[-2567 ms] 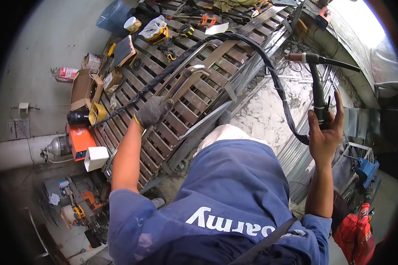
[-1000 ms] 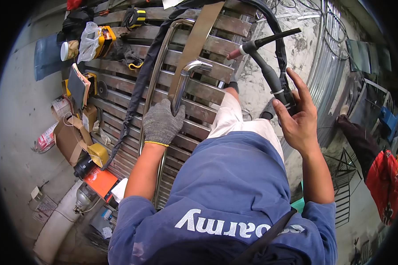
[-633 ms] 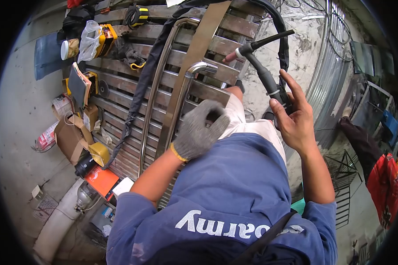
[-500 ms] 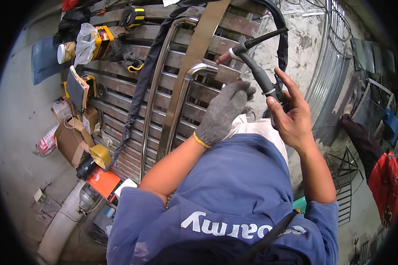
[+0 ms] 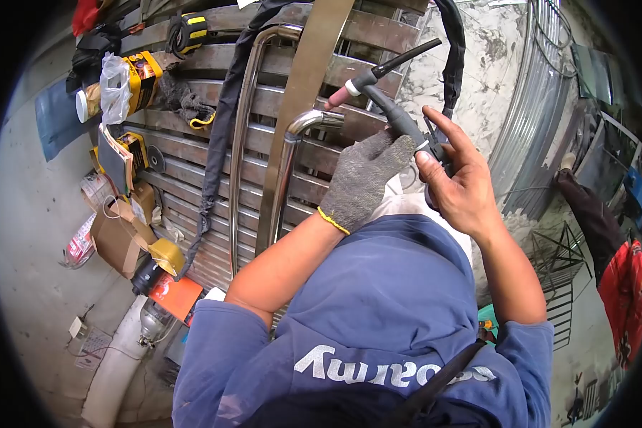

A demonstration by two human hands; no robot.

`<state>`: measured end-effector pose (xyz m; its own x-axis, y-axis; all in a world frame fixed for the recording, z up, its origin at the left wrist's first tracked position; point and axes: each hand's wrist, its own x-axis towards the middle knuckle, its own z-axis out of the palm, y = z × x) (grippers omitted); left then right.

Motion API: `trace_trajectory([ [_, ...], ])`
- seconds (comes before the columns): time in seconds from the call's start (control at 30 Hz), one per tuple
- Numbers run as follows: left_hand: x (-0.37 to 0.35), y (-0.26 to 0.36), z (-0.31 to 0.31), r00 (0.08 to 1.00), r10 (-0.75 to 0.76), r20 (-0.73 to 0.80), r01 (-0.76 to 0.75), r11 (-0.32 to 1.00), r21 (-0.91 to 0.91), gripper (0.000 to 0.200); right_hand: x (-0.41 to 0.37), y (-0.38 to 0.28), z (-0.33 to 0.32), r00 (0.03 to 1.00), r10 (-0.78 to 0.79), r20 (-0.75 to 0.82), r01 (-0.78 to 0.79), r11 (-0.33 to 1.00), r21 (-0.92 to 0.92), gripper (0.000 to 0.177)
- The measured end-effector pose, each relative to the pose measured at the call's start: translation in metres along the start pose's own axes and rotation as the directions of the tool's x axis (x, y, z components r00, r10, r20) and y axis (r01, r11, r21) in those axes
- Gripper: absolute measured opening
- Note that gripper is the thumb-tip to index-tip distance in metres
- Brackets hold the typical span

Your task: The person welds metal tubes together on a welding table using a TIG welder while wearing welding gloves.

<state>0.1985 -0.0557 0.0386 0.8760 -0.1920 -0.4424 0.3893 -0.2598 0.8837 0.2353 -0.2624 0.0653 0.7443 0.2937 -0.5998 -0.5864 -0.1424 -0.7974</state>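
Note:
A TIG welding torch [image 5: 389, 105] with a pink ceramic cup and a long black back cap slants above my lap, its cup pointing left. The bare fingers of my right hand [image 5: 467, 178] are closed around the lower handle, thumb on its near side and index finger stretched along it. My left hand [image 5: 364, 175], in a grey knit glove with a yellow cuff, has its fingers closed against the torch body just above the right thumb; its fingertips are partly hidden. Just left of the torch lies a bent shiny metal tube [image 5: 292, 143] on a slatted bench [image 5: 371, 36].
A second bent tube [image 5: 242, 107] and a flat metal bar [image 5: 308, 64] lie alongside. A black sleeved cable [image 5: 217, 143] crosses the slats. Boxes, a grinding disc [image 5: 155, 158], a loose glove [image 5: 185, 100] and a tape measure [image 5: 187, 34] sit left. Metal profiles [image 5: 528, 107] lie on the floor right.
My gloved left hand has moved up and right onto the torch. The torch has shifted slightly left and down, with my right hand still holding it.

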Motion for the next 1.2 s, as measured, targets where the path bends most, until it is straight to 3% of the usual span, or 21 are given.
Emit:
trace_trajectory([
  [0.1, 0.002, 0.002, 0.001, 1.000, 0.002, -0.025, -0.003, 0.999, -0.041, 0.047, 0.004, -0.003, -0.001, 0.999, 0.039, 0.005, -0.039, 0.999, 0.008, 0.061],
  [0.2, 0.003, -0.006, -0.001, 0.945, 0.325, -0.021, -0.300, 0.894, 0.333, 0.044, 0.007, -0.003, -0.004, 1.000, 0.023, 0.017, -0.023, 1.000, -0.015, 0.060],
  [0.3, 0.003, -0.004, 0.006, 0.975, 0.194, -0.108, -0.170, 0.965, 0.197, 0.033, 0.007, -0.002, -0.004, 1.000, 0.005, 0.029, -0.006, 1.000, 0.003, 0.059],
  [0.4, 0.003, 0.001, 0.014, 0.982, -0.134, -0.137, 0.095, 0.961, -0.258, 0.030, 0.006, -0.009, -0.006, 0.991, 0.125, 0.045, -0.127, 0.991, 0.048, 0.059],
  [0.5, 0.003, 0.002, 0.016, 0.982, -0.097, -0.165, 0.046, 0.956, -0.288, 0.028, 0.008, -0.013, -0.002, 0.985, 0.163, 0.050, -0.168, 0.980, 0.111, 0.060],
  [0.57, 0.004, 0.001, 0.014, 0.983, 0.037, -0.179, -0.063, 0.988, -0.140, 0.029, 0.011, -0.003, 0.000, 0.998, 0.059, 0.020, -0.060, 0.997, 0.042, 0.061],
  [0.83, 0.003, 0.002, 0.008, 0.988, 0.121, -0.097, -0.103, 0.980, 0.171, 0.031, 0.011, 0.006, -0.001, 0.998, -0.052, 0.019, 0.052, 0.999, -0.004, 0.062],
  [0.87, 0.003, -0.003, 0.006, 0.963, 0.264, -0.052, -0.229, 0.906, 0.356, 0.031, 0.011, 0.007, -0.001, 0.998, -0.052, 0.019, 0.052, 0.999, 0.000, 0.062],
  [0.97, 0.001, -0.009, 0.004, 0.978, 0.210, -0.014, -0.195, 0.928, 0.319, 0.049, 0.010, 0.012, -0.002, 0.999, -0.034, 0.025, 0.034, 0.999, -0.002, 0.062],
  [1.07, 0.001, 0.000, 0.006, 0.999, 0.034, -0.031, -0.028, 0.986, 0.163, 0.049, 0.009, 0.012, -0.003, 1.000, -0.014, 0.027, 0.015, 1.000, -0.025, 0.062],
  [1.2, 0.000, -0.001, 0.007, 0.998, 0.045, -0.034, -0.039, 0.986, 0.162, 0.048, 0.008, 0.012, -0.003, 0.999, -0.023, 0.024, 0.023, 1.000, -0.020, 0.063],
])
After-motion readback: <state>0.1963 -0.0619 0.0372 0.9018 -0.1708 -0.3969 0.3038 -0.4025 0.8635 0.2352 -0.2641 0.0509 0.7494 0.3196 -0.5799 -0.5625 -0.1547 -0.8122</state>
